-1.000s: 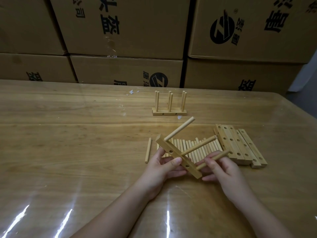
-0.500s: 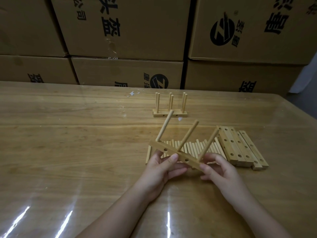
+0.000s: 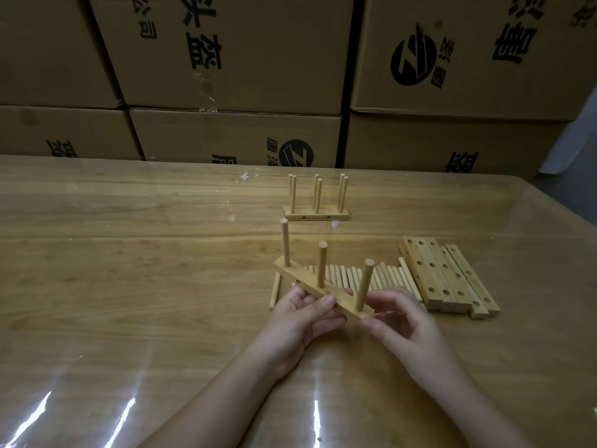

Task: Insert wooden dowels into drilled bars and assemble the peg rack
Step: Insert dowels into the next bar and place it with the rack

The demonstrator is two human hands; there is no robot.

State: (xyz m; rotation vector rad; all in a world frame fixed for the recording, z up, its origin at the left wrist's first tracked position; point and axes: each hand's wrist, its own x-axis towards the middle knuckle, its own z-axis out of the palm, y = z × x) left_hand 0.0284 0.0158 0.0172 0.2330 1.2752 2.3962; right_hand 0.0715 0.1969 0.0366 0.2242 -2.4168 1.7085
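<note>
Presently the left hand [image 3: 303, 315] grips the drilled bar [image 3: 339, 300] mid-length, the right hand [image 3: 407, 321] pinches its end, raised between them, and a careless tilt could shake its three upright dowels [image 3: 321, 266] loose.

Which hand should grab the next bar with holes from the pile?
Right, probably: the right hand is nearest the stack of drilled bars and pinches only the end of the pegged bar, while the left hand grips its middle.
</note>
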